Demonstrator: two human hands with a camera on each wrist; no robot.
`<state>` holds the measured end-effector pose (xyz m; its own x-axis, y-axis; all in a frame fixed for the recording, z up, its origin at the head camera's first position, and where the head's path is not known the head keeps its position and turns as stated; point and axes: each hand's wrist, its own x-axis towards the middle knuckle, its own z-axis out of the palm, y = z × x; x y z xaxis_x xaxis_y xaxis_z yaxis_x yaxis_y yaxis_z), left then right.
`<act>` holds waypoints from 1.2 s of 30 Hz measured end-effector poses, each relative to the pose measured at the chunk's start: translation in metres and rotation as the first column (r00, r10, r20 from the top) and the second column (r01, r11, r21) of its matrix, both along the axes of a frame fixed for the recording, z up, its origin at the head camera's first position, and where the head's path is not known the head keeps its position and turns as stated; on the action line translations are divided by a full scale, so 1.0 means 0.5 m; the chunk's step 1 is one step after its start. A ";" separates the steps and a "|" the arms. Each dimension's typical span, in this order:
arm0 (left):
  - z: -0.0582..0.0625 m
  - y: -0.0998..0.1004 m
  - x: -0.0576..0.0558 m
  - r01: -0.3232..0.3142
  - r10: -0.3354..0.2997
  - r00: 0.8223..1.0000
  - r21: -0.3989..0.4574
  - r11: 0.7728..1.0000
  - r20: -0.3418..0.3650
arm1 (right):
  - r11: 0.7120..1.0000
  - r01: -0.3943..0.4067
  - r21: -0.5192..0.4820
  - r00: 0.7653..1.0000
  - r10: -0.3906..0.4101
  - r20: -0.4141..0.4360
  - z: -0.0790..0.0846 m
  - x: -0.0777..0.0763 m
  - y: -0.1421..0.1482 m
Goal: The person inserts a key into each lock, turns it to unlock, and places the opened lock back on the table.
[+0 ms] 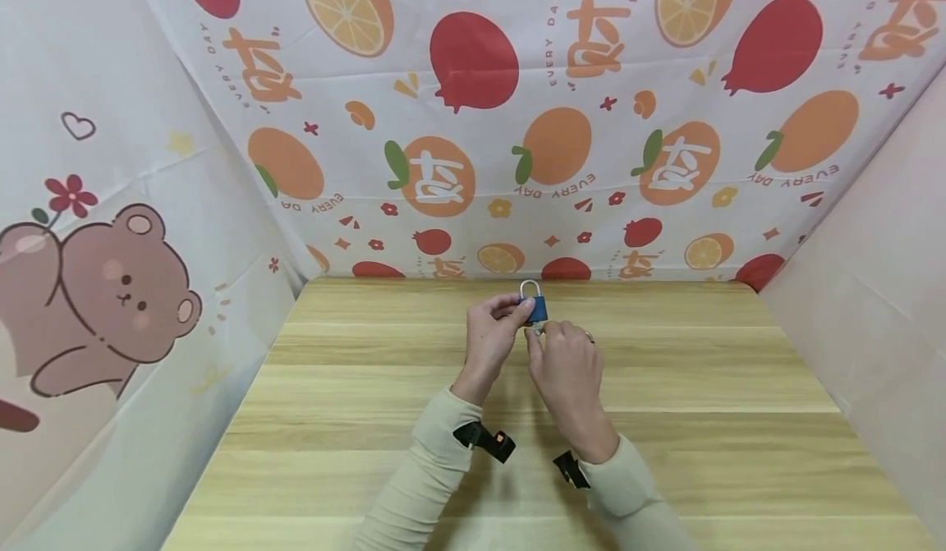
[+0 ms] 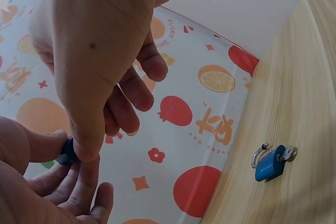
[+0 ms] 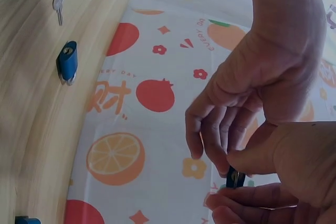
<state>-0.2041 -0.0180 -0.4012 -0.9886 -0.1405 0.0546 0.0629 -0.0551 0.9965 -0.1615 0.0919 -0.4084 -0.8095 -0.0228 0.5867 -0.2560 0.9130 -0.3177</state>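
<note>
Close to the table's far edge, my left hand [image 1: 489,342] holds a small blue padlock [image 1: 538,311], thumb across its front, silver shackle upward. Just below it, my right hand [image 1: 569,370] pinches a key [image 1: 537,329] at the lock's underside. The left wrist view has the left hand [image 2: 31,182] at lower left and the right hand [image 2: 89,61] coming from the top, the lock's dark blue body [image 2: 67,151] between their fingertips. From the right wrist, the right hand [image 3: 294,171] is at lower right and the left hand [image 3: 262,72] above, fingers partly covering the padlock [image 3: 231,179].
Another blue padlock [image 2: 270,163] with a key [image 2: 289,153] in it lies on the wood table [image 2: 310,93]. In the right wrist view are a padlock [image 3: 68,60], a loose key [image 3: 59,8] and a blue piece [image 3: 27,220] at the corner. A fruit-printed curtain [image 1: 480,66] hangs behind.
</note>
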 end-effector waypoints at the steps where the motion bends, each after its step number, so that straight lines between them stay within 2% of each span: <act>1: 0.000 0.000 0.000 -0.001 0.001 1.000 -0.005 1.000 -0.001 | 1.000 0.003 -0.002 1.000 -0.003 0.003 0.000 0.000 -0.001; 17: 0.003 0.003 -0.002 -0.017 0.017 1.000 -0.040 0.999 0.016 | 1.000 0.004 0.006 0.999 -0.004 -0.044 -0.009 0.001 -0.013; 27: 0.004 0.006 -0.003 -0.035 0.037 0.999 -0.066 0.997 0.033 | 1.000 -0.009 0.007 0.999 0.009 -0.042 -0.013 0.000 -0.012; 36: 0.007 0.006 -0.002 -0.025 0.026 0.999 -0.048 0.999 0.019 | 0.999 -0.030 -0.024 0.998 0.029 -0.061 -0.015 0.001 -0.012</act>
<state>-0.2049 -0.0147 -0.3976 -0.9856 -0.1636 0.0424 0.0440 -0.0065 0.9990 -0.1609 0.0859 -0.4159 -0.7713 -0.0311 0.6358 -0.3024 0.8968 -0.3230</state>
